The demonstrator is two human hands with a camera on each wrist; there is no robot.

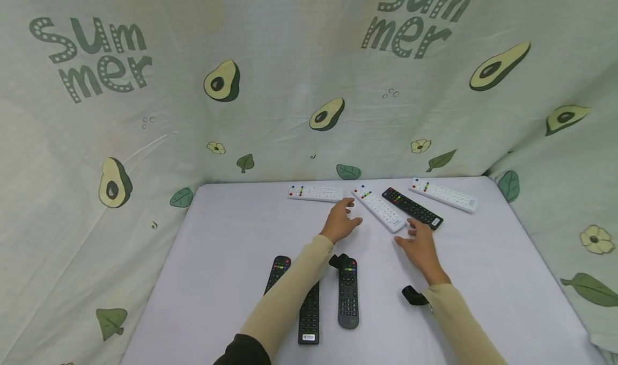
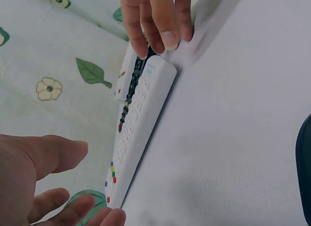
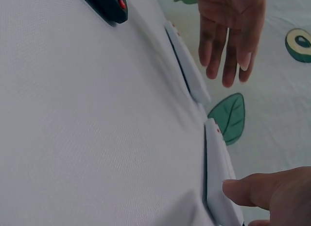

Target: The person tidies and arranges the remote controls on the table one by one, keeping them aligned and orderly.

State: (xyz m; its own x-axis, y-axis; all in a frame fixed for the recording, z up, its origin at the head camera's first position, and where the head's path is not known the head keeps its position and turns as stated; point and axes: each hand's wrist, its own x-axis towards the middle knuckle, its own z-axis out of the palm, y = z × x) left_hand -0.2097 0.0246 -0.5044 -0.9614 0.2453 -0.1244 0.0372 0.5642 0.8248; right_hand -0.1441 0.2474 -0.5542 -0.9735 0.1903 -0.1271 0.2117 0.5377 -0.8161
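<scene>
A white remote (image 1: 379, 209) lies slanted on the table between my two hands. My left hand (image 1: 339, 223) is just left of its button end, thumb and fingers spread with nothing between them. At its other end, my right hand (image 1: 419, 247) reaches in with thumb and fingers apart and likewise holds nothing. In the left wrist view, the right fingertips are right at the near end of this white remote (image 2: 146, 116). A black remote (image 1: 410, 206) lies alongside it, its lower end close to the right fingers. Another white remote (image 1: 314, 193) lies crosswise beyond the left hand.
One more white remote (image 1: 444, 195) lies at the back right. Nearer me are a dark grey remote (image 1: 348, 300) and two black remotes, one (image 1: 309, 319) partly under the left sleeve (image 1: 289, 295), the other (image 1: 277, 271) beside it. A printed cloth (image 1: 270, 129) hangs behind the table (image 1: 222, 236).
</scene>
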